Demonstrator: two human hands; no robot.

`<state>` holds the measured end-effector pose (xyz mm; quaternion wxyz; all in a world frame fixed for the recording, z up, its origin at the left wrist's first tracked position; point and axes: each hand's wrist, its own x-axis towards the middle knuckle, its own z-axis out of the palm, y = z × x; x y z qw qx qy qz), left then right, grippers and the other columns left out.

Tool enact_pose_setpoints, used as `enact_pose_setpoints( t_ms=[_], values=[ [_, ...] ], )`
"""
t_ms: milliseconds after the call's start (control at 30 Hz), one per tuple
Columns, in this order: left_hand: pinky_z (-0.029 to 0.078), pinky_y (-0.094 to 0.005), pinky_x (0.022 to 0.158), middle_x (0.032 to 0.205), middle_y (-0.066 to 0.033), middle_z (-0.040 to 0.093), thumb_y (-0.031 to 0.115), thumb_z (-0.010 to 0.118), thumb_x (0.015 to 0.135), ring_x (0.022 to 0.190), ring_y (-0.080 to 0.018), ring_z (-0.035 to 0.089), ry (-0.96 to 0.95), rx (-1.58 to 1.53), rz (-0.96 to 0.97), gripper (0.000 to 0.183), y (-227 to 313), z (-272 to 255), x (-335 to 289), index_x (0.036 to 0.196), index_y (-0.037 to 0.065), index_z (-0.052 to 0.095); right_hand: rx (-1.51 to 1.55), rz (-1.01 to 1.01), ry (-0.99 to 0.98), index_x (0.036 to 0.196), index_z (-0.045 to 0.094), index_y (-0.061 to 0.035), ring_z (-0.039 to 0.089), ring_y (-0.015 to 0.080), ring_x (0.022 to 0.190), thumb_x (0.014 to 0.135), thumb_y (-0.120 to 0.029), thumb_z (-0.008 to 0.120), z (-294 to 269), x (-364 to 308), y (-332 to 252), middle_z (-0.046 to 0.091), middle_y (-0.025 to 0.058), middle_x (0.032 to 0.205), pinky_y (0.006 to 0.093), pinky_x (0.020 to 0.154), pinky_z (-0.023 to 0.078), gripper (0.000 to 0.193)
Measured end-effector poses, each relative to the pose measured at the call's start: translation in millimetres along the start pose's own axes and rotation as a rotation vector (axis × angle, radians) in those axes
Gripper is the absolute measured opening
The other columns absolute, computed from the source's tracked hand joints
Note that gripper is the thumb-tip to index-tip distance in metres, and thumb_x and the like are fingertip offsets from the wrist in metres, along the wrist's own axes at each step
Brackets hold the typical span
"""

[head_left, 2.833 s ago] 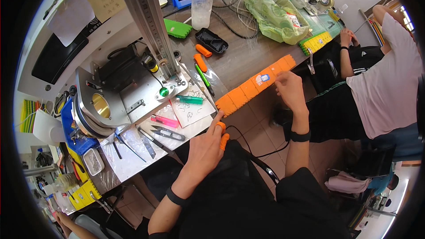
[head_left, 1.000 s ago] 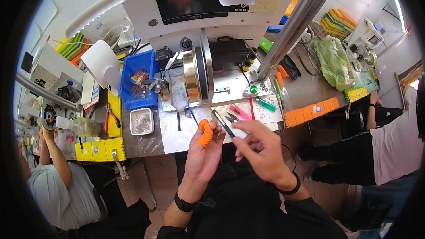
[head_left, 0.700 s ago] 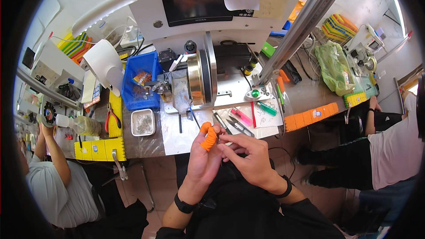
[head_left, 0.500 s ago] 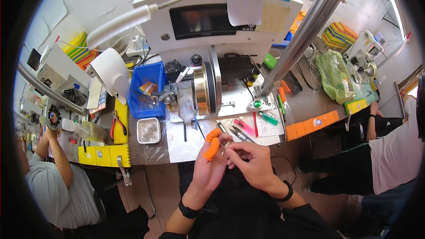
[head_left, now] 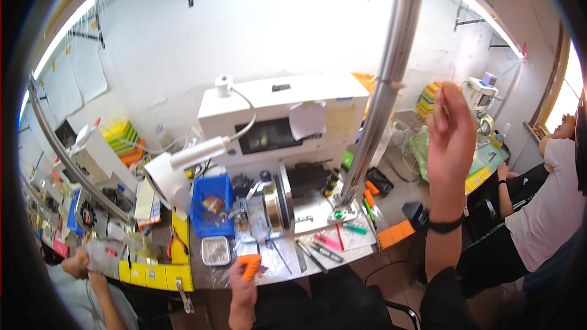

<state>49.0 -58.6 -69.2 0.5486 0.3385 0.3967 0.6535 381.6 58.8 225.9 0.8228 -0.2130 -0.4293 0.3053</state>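
Observation:
My right hand (head_left: 452,140) is raised high at the right, above the bench, in front of the metal post's right side. Its fingers are pinched together; whatever small thing may be between them is too blurred to name. Low at the bench's front edge is my left hand (head_left: 246,287), wearing orange finger cots (head_left: 249,266). Its fingers are curled in, and I cannot make out what they hold. Just beyond it lie a clear plastic sheet (head_left: 244,249) and a square white dish (head_left: 216,250) of small metal bits.
A white machine (head_left: 214,116) with a brass-coloured wheel (head_left: 270,208) stands ahead. Left of the wheel sits a blue bin (head_left: 211,198). Pens and a pink marker (head_left: 328,242) lie right of centre. A metal post (head_left: 382,104) rises at right. People sit on both sides.
My hands were together over my lap, fingers around a tiny thin piece. They have parted: the right went up and right, the left moved leftward. The view has tilted upward.

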Motion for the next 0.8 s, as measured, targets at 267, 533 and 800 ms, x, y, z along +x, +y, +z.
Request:
enact_pose_setpoints(
  t_ms=[267,533,800],
  values=[
    [0.049,-0.0267,0.069,0.075,-0.0027,0.062,0.010,0.065,0.092,0.064,-0.0099,0.056,0.201,0.190,0.136,0.014,13,-38,12,0.100,-0.001,0.065,-0.068,-0.206,0.016,0.095,0.067,-0.0022,0.046,0.0079,0.064,0.083,-0.012,0.068,69,119,-44,0.070,0.0085,0.090,0.0201,0.051,0.037,0.015],
    [0.049,-0.0242,0.063,0.083,-0.0048,0.066,0.006,0.069,0.089,0.069,-0.0107,0.060,0.044,0.346,0.188,0.015,15,-32,16,0.101,-0.003,0.068,-0.218,-0.173,-0.034,0.090,0.063,-0.0046,0.034,0.0045,0.055,0.082,-0.013,0.067,90,151,-41,0.066,0.0033,0.078,0.0193,0.050,0.033,0.013],
    [0.050,-0.0242,0.064,0.087,-0.0053,0.068,0.007,0.069,0.089,0.070,-0.0115,0.061,0.038,0.396,0.192,0.018,17,-37,20,0.105,-0.002,0.068,-0.277,-0.177,-0.147,0.088,0.066,-0.0016,0.031,0.0048,0.048,0.084,-0.018,0.067,89,151,-42,0.067,0.0050,0.083,0.0205,0.045,0.030,0.017]
  ],
)
